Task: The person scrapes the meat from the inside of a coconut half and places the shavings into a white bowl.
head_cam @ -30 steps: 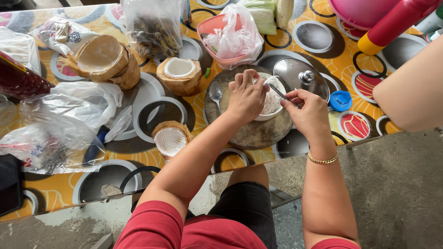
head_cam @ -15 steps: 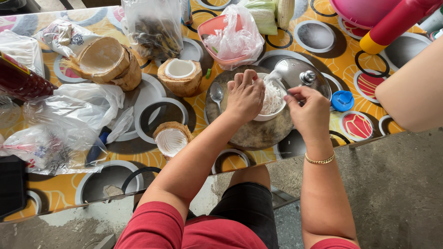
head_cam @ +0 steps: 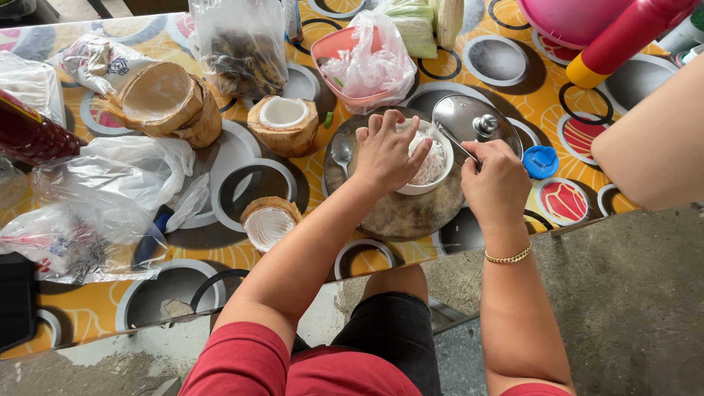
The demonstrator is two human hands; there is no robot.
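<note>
A small white bowl [head_cam: 434, 163] of white shredded flesh stands on a round metal tray [head_cam: 411, 213]. My left hand [head_cam: 386, 150] rests over the bowl's near rim, fingers spread on it. My right hand [head_cam: 497, 182] is closed around the handle of a metal utensil [head_cam: 453, 139] whose tip reaches into the bowl. A metal spoon [head_cam: 342, 151] lies on the tray to the left of the bowl. A metal lid with a knob [head_cam: 475, 121] sits just behind my right hand.
Cut coconut halves [head_cam: 284, 123] [head_cam: 268, 221] and husk pieces [head_cam: 165, 103] lie left of the tray. Plastic bags [head_cam: 110, 191], a pink bowl with a bag [head_cam: 363, 62], a blue cap [head_cam: 541, 161] and a red bottle [head_cam: 623, 37] crowd the table. Another person's arm [head_cam: 649, 139] is at right.
The right hand has drawn the utensil back toward the bowl's right side. The left hand has shifted further over the bowl's rim.
</note>
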